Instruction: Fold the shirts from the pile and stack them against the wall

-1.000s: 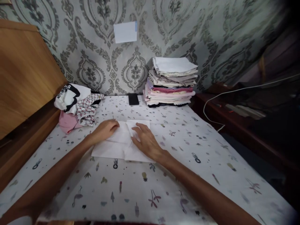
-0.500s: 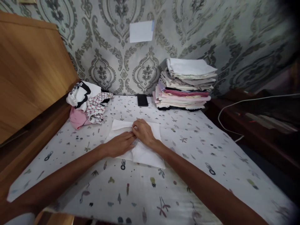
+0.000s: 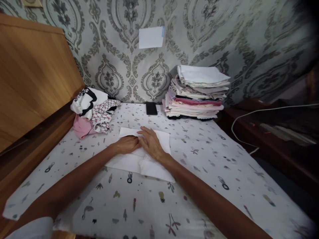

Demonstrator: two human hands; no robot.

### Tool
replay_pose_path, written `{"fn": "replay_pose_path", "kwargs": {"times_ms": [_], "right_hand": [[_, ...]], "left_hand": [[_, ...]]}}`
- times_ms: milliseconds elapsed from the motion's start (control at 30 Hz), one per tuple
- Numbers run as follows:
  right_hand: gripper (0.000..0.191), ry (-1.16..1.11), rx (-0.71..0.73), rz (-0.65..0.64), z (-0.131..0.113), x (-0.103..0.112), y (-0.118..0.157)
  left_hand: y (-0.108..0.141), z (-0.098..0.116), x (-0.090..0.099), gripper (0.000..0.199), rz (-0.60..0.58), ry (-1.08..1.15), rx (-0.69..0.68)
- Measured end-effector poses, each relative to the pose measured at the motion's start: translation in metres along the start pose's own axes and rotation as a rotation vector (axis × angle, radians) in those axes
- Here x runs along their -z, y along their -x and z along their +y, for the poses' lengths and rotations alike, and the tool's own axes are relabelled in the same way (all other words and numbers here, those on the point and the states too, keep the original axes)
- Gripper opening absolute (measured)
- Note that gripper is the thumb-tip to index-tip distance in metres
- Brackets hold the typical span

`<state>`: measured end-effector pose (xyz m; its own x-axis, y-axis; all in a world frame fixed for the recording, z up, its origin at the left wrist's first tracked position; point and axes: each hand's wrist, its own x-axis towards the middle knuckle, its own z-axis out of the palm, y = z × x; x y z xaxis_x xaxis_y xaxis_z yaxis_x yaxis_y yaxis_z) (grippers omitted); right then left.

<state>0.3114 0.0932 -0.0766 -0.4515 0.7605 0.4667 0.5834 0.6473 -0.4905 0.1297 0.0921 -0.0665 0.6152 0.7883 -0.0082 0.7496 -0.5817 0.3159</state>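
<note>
A white cloth [image 3: 157, 167], partly folded, lies on the patterned sheet in front of me. My left hand [image 3: 127, 144] is on its left half, with the fingertips tucked under a raised upper layer near the middle; the fingers look closed on the cloth, though their tips are partly hidden. Next to it, my right hand [image 3: 151, 142] rests on the middle of the cloth, palm down, fingers spread and touching the fold beside the left fingertips.
At the back right stands a tall stack of folded clothes [image 3: 196, 96]. A black phone [image 3: 151, 108] lies near the wall. Crumpled clothes [image 3: 93, 111] sit at the back left beside a wooden panel [image 3: 35, 73]. A white cable [image 3: 239, 116] hangs at the right.
My left hand has moved up and slightly inward, under the cloth's upper layer. The right hand's fingers have spread. More of the cloth's lower left part shows.
</note>
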Motion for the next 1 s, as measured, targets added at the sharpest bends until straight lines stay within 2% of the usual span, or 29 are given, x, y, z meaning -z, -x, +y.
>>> {"fn": "replay_pose_path", "kwargs": {"times_ms": [100, 367, 433, 533, 567, 633, 700, 767, 867, 1000], "right_hand": [[0.035, -0.010, -0.050, -0.001, 0.001, -0.001, 0.001], [0.036, 0.018, -0.110, -0.167, 0.002, -0.003, -0.005], [0.033, 0.018, -0.111, -0.163, -0.001, 0.001, -0.005], [0.030, -0.001, -0.053, -0.103, -0.014, 0.008, -0.003], [0.029, -0.018, -0.025, -0.117, -0.022, 0.010, -0.002], [0.026, -0.040, 0.008, -0.225, -0.043, 0.011, 0.002], [0.021, 0.005, -0.009, -0.364, -0.064, 0.008, 0.005], [0.017, 0.086, -0.052, -0.435, -0.080, 0.003, 0.006], [0.007, 0.102, -0.075, -0.446, -0.089, -0.002, 0.005], [0.008, -0.024, -0.015, -0.422, -0.081, -0.001, 0.007]], "left_hand": [[0.009, -0.006, 0.004, 0.043, 0.063, 0.013, 0.072], [0.034, -0.034, 0.016, 0.048, 0.044, -0.105, 0.128], [0.043, -0.039, 0.021, 0.046, 0.068, -0.094, 0.176], [0.057, -0.037, 0.034, 0.037, 0.159, -0.049, 0.259], [0.061, -0.034, 0.039, 0.035, 0.202, -0.042, 0.289], [0.067, -0.026, 0.046, 0.036, 0.287, -0.007, 0.340], [0.069, -0.019, 0.049, 0.036, 0.340, 0.145, 0.344], [0.068, -0.016, 0.048, 0.035, 0.328, 0.429, 0.345], [0.061, -0.018, 0.044, 0.040, 0.207, 0.854, 0.388], [0.044, -0.026, 0.044, 0.044, 0.013, 1.157, 0.387]]}}
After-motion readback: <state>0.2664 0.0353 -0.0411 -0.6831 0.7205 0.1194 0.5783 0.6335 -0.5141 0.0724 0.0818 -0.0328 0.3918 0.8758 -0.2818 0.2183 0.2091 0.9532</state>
